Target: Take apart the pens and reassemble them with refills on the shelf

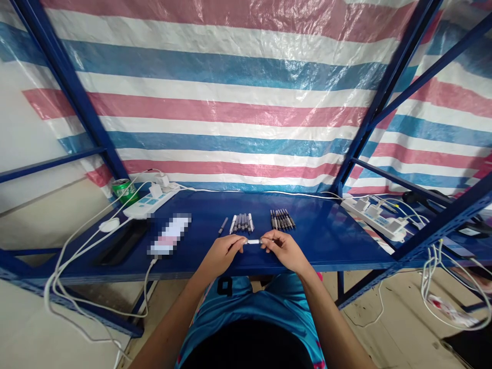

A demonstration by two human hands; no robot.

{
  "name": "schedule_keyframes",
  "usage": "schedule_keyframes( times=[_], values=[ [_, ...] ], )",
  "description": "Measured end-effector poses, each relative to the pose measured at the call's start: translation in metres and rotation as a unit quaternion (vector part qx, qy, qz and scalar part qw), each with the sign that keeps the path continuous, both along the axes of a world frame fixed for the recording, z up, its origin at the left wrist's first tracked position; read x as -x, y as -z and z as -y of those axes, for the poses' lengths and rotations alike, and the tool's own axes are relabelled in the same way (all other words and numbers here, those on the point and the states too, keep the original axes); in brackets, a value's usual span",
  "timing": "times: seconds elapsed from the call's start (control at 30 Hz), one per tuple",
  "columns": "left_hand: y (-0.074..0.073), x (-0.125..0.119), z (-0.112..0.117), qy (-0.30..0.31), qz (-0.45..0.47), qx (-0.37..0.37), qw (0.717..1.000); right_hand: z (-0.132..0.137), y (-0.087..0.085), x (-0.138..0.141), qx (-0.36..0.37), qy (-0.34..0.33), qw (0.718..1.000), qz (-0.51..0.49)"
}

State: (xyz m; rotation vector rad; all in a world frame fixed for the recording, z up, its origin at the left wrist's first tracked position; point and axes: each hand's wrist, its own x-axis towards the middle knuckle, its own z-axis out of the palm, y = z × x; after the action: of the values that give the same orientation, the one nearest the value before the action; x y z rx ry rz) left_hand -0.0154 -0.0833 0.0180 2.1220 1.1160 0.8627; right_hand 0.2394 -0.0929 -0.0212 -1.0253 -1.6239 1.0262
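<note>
Our left grip (223, 252) and right grip (285, 249) pinched a pen (253, 241), seemingly unfinished; pale pens (242, 222) and dark pens (282, 219) lay grouped.

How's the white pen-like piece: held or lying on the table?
Held: the left hand and right hand pinch the white pen-like piece toward opposite ends, its middle showing between them.

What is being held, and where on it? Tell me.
A white pen, held near its two ends: one in the left hand, the other in the right hand.
</note>
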Motion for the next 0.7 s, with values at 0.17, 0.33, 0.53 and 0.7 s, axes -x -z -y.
schedule_keyframes(
  times=[0.17, 0.33, 0.53, 0.7],
  values=[
    [-0.002, -0.001, 0.001, 0.0, -0.003, 0.004, 1.0, 0.0, 0.002, 0.0, -0.007, 0.014, 1.0, -0.001],
    [-0.001, -0.001, 0.002, -0.012, 0.003, 0.008, 1.0, 0.0, 0.005, -0.004, -0.035, 0.044, 0.998, -0.008],
    [0.007, 0.005, 0.0, -0.095, 0.064, 0.024, 0.993, -0.005, 0.008, -0.012, -0.037, 0.059, 0.993, -0.1],
    [0.008, 0.013, -0.003, -0.154, 0.093, -0.007, 0.984, -0.007, 0.012, -0.01, -0.018, 0.097, 0.981, -0.17]
  ],
)
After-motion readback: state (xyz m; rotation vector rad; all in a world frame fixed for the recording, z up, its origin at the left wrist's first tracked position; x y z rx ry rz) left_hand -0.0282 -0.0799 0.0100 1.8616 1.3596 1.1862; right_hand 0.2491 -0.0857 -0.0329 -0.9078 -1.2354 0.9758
